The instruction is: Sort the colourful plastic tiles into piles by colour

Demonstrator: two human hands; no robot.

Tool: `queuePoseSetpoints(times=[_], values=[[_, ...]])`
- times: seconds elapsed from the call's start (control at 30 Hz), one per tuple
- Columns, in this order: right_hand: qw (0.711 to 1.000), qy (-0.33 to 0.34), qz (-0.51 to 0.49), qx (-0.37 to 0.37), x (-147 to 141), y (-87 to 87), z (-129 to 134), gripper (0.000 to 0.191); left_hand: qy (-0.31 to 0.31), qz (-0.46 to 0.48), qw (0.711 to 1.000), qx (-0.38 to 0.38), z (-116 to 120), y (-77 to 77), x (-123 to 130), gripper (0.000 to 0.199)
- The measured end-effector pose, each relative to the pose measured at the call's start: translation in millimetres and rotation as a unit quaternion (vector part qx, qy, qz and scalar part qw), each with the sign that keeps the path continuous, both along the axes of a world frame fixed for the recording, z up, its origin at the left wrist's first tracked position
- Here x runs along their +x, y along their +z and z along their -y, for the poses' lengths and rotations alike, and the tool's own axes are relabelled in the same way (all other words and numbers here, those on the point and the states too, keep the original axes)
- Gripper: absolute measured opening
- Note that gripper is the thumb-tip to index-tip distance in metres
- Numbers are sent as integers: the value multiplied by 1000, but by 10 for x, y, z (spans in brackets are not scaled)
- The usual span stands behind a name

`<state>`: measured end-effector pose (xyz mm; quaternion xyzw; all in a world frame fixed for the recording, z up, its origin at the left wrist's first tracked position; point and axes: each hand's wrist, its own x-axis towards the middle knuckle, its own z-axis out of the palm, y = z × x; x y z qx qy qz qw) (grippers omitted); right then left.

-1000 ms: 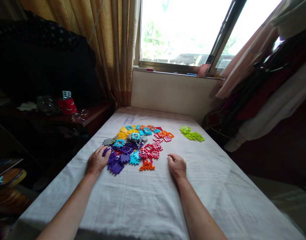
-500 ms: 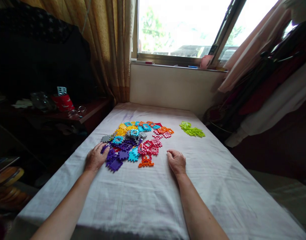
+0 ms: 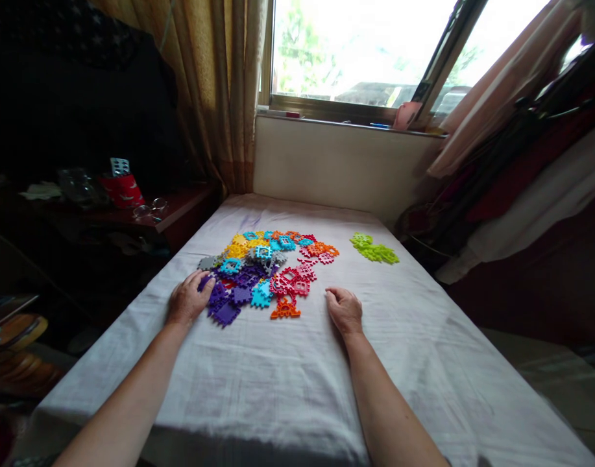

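A loose pile of plastic interlocking tiles with notched edges lies mid-table. My left hand is at the pile's left edge, its thumb and fingers closed around the side of a purple interlocking tile. Beside it lie more purple tiles, a light blue tile and a grey tile. My right hand rests on the cloth, right of the red tiles and an orange tile. Its fingers are curled in, with nothing visible in them.
Lime green tiles form a separate heap at the right back of the cloth-covered table. A side desk at left carries a red patterned container and glasses. Clothes hang at right; a window sill runs behind.
The view has tilted slightly, so the table's things sit a little higher or shifted. Both hands and the tiles keep nearly the same places.
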<state>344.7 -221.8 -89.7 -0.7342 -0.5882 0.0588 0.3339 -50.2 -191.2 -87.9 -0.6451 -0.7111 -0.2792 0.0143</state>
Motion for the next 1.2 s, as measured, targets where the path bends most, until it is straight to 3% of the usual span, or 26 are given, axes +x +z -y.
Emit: queuePoseSetpoints(times=[0.6, 0.77, 0.93, 1.07, 1.2], values=[[1000, -13, 0, 16, 5, -28, -39, 28, 8, -28, 999, -16, -14, 13, 29, 47], [1000, -11, 2, 5, -1, -2, -25, 27, 57, -45, 995, -74, -37, 30, 91, 66], [1000, -6, 11, 6, -13, -47, -14, 28, 71, -16, 990, -120, -196, 124, 4, 56], [999, 11, 27, 16, -27, -52, -242, 34, 39, 25, 994, -95, -432, 182, -118, 50], [998, 0, 60, 14, 9, 104, -843, 44, 0, 46, 999, -13, -730, 113, -117, 51]])
